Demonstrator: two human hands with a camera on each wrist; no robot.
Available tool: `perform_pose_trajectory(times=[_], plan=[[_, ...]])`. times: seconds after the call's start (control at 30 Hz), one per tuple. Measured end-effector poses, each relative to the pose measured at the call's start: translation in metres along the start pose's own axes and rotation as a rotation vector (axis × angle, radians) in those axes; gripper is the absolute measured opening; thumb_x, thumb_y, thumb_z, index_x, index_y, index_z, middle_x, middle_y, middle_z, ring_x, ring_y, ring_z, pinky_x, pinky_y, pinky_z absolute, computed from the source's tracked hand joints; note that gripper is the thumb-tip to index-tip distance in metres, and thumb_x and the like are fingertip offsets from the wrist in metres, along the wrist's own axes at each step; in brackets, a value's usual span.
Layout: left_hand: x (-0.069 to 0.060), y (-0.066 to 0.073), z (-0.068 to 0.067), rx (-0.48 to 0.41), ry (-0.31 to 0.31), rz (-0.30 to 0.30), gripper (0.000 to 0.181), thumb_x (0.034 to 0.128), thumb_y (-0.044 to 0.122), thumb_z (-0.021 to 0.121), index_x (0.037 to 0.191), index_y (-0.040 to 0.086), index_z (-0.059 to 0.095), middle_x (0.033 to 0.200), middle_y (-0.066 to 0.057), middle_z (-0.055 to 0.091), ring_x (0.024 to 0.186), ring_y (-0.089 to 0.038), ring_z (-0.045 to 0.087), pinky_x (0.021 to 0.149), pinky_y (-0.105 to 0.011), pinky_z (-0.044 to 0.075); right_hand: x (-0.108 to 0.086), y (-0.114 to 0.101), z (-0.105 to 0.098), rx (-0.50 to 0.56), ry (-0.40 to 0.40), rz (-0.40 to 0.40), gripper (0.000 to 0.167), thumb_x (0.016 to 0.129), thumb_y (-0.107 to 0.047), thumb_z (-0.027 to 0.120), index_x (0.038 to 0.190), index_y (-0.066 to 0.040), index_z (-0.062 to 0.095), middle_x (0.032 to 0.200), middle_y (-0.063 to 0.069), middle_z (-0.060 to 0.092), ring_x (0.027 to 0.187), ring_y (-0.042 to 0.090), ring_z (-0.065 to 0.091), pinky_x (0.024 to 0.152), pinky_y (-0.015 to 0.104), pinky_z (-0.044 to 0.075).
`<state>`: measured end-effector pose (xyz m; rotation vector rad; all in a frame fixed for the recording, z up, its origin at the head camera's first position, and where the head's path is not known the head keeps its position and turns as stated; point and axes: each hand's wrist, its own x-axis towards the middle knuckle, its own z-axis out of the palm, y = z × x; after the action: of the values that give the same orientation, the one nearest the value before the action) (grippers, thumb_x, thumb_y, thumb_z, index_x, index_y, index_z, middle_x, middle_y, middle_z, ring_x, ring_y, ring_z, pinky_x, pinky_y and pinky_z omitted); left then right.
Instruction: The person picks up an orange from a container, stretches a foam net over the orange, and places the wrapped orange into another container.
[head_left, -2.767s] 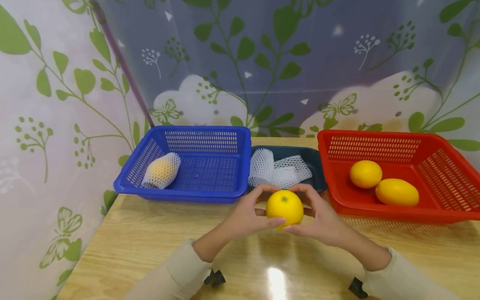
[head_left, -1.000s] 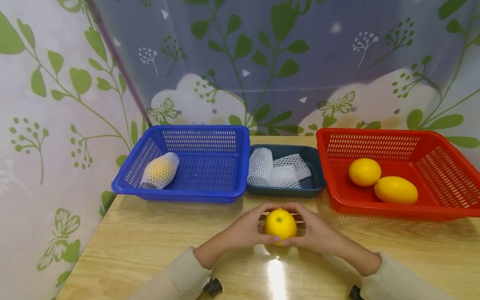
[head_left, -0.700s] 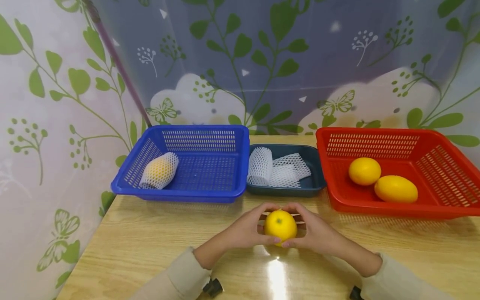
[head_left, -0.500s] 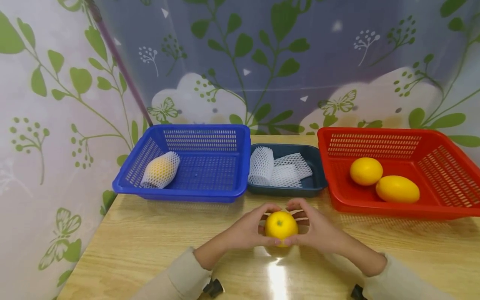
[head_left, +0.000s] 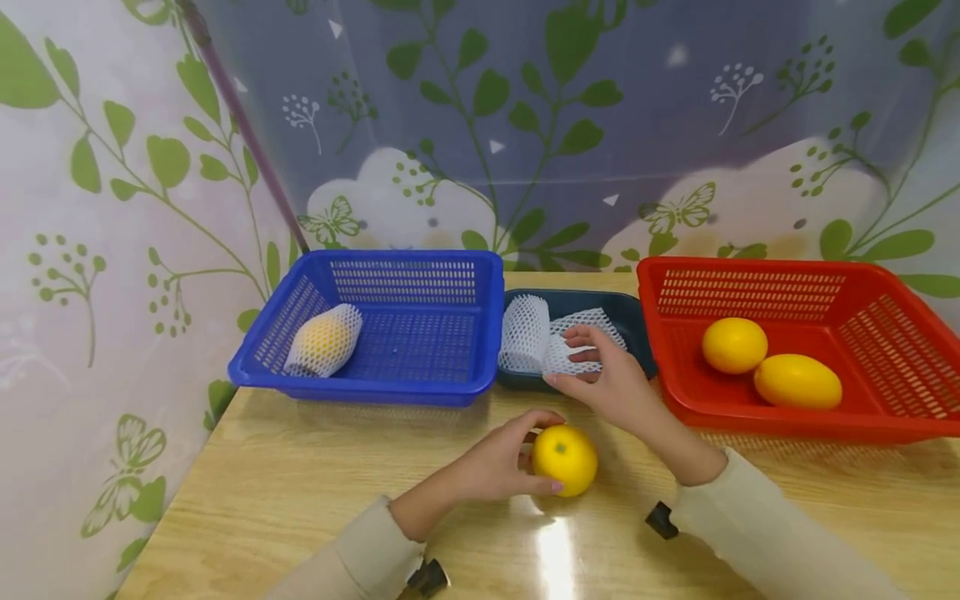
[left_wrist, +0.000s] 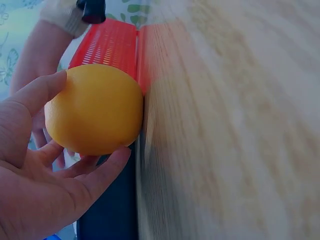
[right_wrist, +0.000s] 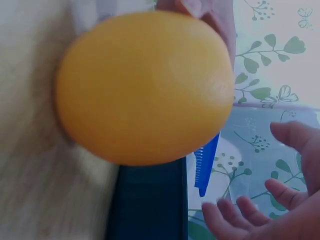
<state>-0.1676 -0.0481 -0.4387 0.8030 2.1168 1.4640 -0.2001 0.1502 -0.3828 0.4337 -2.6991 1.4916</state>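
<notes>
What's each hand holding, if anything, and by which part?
The left hand holds a yellow fruit by its left side, between thumb and fingers. The right hand, near the tray, holds nothing.

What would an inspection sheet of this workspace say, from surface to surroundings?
Surface: wood-grain table, one bright glare spot.
Job's things: yellow fruit; netted fruit in blue basket; two bare fruits in red basket; white nets in dark tray.
Clutter: nothing seen.
Hands: left hand grips the yellow fruit; right hand hovers over the dark tray, holding nothing.
Cables: nothing seen.
Surroundings: leaf-print backdrop behind and at left.
</notes>
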Motion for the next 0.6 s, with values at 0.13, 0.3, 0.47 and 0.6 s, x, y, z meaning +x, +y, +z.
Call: perform_pose_trajectory(times=[0.13, 0.3, 0.47, 0.6], plan=[[0.000, 0.003, 0.000, -0.001, -0.002, 0.000, 0.065, 0.0828, 0.009, 0.078, 0.138, 0.008, 0.044, 0.135, -0.004, 0.050, 0.116, -0.018, 0.054, 0.089, -0.023, 0.051, 0.021, 0.000, 0.005, -0.017, 0.025, 0.045, 0.056, 0.088, -0.027, 0.073, 0.132, -0.004, 0.047, 0.132, 0.022, 0.052, 0.113, 0.039, 0.056, 0.089, 0.049, 0.053], [0.000, 0.004, 0.000, 0.013, -0.001, -0.007, 0.065, 0.0827, 0.010, 0.078, 0.138, 0.009, 0.044, 0.135, -0.004, 0.050, 0.115, -0.017, 0.054, 0.088, -0.022, 0.051, 0.043, 0.003, 0.011, 0.043, 0.016, 0.191, 0.054, 0.090, -0.027, 0.070, 0.134, -0.006, 0.044, 0.136, 0.023, 0.048, 0.112, 0.038, 0.056, 0.086, 0.046, 0.055], [0.000, 0.003, -0.001, 0.034, -0.008, -0.004, 0.065, 0.0826, 0.012, 0.078, 0.138, 0.012, 0.043, 0.136, -0.005, 0.049, 0.115, -0.018, 0.055, 0.088, -0.022, 0.051, 0.057, 0.008, 0.022, 0.124, -0.002, 0.312, 0.057, 0.089, -0.027, 0.071, 0.135, -0.009, 0.042, 0.139, 0.021, 0.044, 0.108, 0.036, 0.058, 0.083, 0.043, 0.057], [-0.001, 0.001, -0.002, 0.043, -0.011, 0.000, 0.066, 0.0830, 0.013, 0.078, 0.138, 0.012, 0.043, 0.136, -0.005, 0.048, 0.114, -0.017, 0.055, 0.088, -0.021, 0.051, 0.064, 0.013, 0.029, 0.126, -0.013, 0.334, 0.058, 0.088, -0.026, 0.073, 0.134, -0.008, 0.042, 0.137, 0.022, 0.044, 0.100, 0.035, 0.062, 0.081, 0.040, 0.057]])
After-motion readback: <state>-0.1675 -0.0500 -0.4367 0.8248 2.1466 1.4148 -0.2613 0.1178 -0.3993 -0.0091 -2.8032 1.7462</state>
